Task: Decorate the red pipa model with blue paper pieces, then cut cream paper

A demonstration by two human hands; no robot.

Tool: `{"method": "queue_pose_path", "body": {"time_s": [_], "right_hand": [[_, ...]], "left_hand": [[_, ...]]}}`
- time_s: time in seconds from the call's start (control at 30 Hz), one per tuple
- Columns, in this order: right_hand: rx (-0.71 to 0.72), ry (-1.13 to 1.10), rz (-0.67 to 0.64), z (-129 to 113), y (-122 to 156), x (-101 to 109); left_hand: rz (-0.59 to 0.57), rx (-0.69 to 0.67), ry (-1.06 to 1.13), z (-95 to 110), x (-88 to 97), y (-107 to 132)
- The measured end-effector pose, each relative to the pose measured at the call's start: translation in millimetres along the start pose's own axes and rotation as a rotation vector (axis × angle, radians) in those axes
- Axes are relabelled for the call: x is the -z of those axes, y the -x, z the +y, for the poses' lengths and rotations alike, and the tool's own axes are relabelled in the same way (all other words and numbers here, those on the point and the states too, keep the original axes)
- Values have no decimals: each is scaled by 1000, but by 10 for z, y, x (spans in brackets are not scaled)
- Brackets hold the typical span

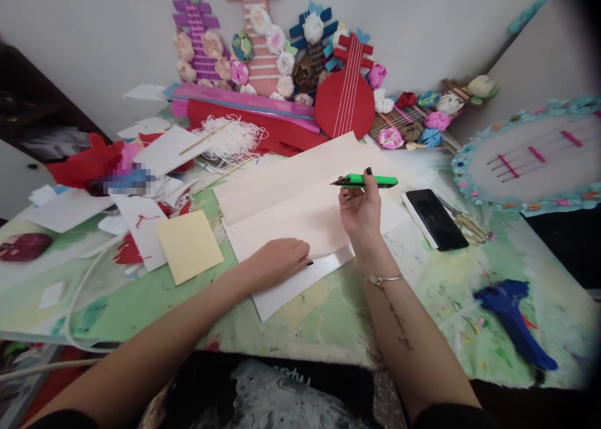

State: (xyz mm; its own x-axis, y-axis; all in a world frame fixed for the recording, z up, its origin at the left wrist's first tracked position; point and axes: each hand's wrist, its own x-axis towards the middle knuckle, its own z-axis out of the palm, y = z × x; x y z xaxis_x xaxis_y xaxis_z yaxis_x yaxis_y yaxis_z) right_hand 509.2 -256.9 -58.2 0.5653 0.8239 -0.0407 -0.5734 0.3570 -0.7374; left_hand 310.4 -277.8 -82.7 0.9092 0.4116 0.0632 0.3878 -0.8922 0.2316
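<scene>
My right hand [360, 211] is closed around a green utility knife [367, 181], held above a large cream paper sheet [291, 191] with the blade pointing left. My left hand [280, 258] rests on the near edge of that cream sheet, fingers curled down and pressing it flat. A white sheet [300, 282] pokes out from under the cream one. A silver bracelet circles my right wrist.
A black phone [434, 218] and gold scissors [469, 225] lie right of the paper. A blue glue gun [514, 319] sits near the front right. A yellow card [188, 245], red and white scraps and string are at left. Paper instruments with flowers [345, 97] line the wall.
</scene>
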Motion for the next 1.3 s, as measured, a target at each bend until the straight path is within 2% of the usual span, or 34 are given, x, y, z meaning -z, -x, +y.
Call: {"method": "queue_pose_path", "body": {"time_s": [0.17, 0.3, 0.4, 0.57, 0.63, 0.83, 1.03, 1.3], "right_hand": [[-5, -24, -18, 7, -9, 13], [7, 11, -18, 9, -5, 14], [2, -10, -16, 9, -2, 10], [-7, -41, -20, 9, -7, 9], [-13, -36, -8, 9, -9, 7], [-5, -33, 4, 4, -3, -4], [-18, -43, -8, -3, 3, -7], [-7, -69, -27, -33, 23, -31]], "left_hand": [[6, 97, 348, -50, 69, 6], [39, 113, 423, -75, 61, 21], [51, 78, 323, -47, 61, 41], [94, -76, -13, 10, 40, 61], [111, -85, -30, -3, 19, 61], [180, 47, 326, -113, 1, 49], [258, 166, 573, -155, 56, 30], [191, 285, 901, -216, 194, 5]]}}
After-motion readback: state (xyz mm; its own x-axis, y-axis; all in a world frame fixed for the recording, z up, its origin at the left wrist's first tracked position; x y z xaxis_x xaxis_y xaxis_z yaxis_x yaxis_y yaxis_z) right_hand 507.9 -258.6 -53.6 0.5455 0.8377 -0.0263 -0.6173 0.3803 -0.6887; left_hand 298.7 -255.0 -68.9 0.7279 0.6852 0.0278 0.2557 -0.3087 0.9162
